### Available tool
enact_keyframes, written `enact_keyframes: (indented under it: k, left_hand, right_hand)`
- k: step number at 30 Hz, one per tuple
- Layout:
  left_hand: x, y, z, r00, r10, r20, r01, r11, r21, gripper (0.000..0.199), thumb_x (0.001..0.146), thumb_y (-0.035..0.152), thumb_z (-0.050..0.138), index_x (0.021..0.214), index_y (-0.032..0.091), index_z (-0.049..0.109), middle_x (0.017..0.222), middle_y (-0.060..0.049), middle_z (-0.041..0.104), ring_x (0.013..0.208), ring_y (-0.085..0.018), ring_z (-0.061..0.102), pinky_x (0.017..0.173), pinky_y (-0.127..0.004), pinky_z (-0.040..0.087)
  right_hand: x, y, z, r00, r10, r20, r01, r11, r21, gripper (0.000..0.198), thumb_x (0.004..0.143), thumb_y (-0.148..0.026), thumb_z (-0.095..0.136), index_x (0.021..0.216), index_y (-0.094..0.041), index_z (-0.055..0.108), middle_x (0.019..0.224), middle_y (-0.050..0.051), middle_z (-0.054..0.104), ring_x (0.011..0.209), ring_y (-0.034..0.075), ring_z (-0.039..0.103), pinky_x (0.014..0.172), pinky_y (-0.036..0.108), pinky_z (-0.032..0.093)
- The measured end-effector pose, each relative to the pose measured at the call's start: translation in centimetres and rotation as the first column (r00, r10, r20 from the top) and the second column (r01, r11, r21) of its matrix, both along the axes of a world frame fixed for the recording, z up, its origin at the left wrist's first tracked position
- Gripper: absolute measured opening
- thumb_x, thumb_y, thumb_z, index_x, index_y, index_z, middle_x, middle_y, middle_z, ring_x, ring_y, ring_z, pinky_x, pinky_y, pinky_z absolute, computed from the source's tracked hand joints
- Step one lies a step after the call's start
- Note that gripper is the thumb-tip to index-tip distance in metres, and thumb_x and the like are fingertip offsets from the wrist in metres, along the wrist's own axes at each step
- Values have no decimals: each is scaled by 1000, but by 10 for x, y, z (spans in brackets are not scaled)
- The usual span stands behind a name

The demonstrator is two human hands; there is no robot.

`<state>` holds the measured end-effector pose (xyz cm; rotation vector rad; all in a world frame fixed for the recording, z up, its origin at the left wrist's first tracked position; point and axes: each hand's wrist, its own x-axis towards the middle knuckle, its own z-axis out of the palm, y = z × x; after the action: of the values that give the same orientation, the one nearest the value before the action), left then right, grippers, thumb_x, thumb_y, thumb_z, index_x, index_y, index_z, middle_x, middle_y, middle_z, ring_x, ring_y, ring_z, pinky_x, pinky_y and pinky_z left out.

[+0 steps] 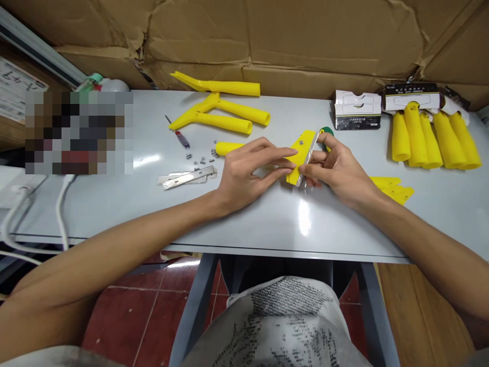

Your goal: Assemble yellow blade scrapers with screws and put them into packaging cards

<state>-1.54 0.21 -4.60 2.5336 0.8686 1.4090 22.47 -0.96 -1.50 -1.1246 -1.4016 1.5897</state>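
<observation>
A yellow plastic scraper head (301, 158) is between my two hands, with a small screw showing near its top. A narrow blade strip (308, 158) in clear film lies along its right edge. My left hand (248, 173) pinches the scraper from the left, fingers stretched over it. My right hand (336, 168) grips the strip and the head's edge between thumb and fingers. A yellow tube (228, 148) shows left of my left hand, seemingly the scraper's handle; the hand hides where they would join. Behind my right fingers sits a green and yellow round object (326, 133), partly hidden.
Left of my hands lie a screwdriver (182, 139), loose screws (202, 162) and wrapped metal blades (189, 177). Yellow scrapers (225, 124) lie at the back. On the right are packaged scrapers (414, 135), a black-and-white package (358, 111) and yellow pieces (395, 189). White cables (63, 214) cross the left edge.
</observation>
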Motion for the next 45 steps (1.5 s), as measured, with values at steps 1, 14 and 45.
enact_keyframes:
  k: [1,14,45]
  left_hand:
    - [0,0,0,1000,7,-1,-7,1000,2,25,107,34,81,131,26,84,100,-3,89,91,-15,80,83,-31,69]
    - [1,2,1,995,-74,73,74,997,7,46,105,30,84,151,28,74,111,-3,90,95,-17,78,90,-34,66]
    - [-15,12,-14,925,279,-257,-173,913,371,53,110,32,66,163,37,64,112,-8,76,107,-29,72,116,-60,49]
  right_hand:
    - [0,0,0,1000,1,-3,-1,1000,4,63,79,-33,99,116,-29,49,82,-6,72,61,12,63,56,29,42]
    - [-2,0,1,999,-13,-30,13,1000,-23,67,75,-40,103,119,-28,53,80,-6,73,59,11,57,56,30,41]
    - [-7,-13,6,998,-65,18,62,987,150,73,79,-56,101,125,-33,50,100,-3,75,68,14,61,63,33,52]
